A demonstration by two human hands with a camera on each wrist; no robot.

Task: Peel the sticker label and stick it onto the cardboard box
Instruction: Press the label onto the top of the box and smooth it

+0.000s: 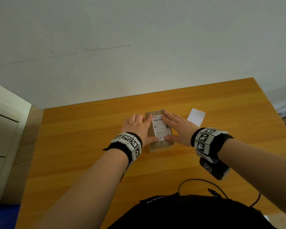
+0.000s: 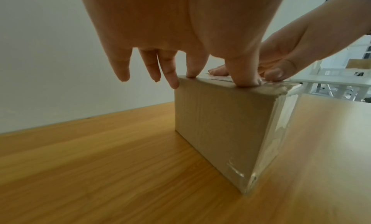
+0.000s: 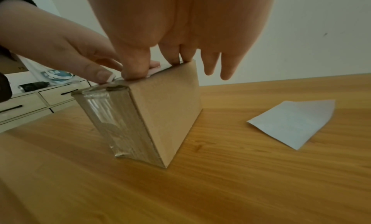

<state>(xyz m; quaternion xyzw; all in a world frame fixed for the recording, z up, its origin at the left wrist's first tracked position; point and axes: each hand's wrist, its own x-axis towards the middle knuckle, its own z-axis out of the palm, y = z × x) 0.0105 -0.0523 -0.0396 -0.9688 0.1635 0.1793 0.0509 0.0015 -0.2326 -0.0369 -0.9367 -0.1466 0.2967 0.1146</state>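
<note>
A small brown cardboard box [image 1: 162, 145] [image 2: 218, 124] [image 3: 170, 109], sealed with clear tape, stands on the wooden table [image 1: 92, 156]. A white printed sticker label [image 1: 161, 127] lies flat on its top. My left hand [image 1: 137, 125] presses the label's left side, its straight index finger and thumb on the box top [image 2: 243, 79]. My right hand [image 1: 177, 125] lies flat on the label's right side, thumb and fingers pressing down [image 3: 133, 71]. The outer fingers of both hands hang past the box's edges.
A blank white backing sheet [image 1: 196, 118] [image 3: 295, 122] lies on the table right of the box. A white drawer cabinet [image 1: 2, 138] stands to the left. A black cable [image 1: 198, 183] runs near the front edge. A wall closes the table's far side.
</note>
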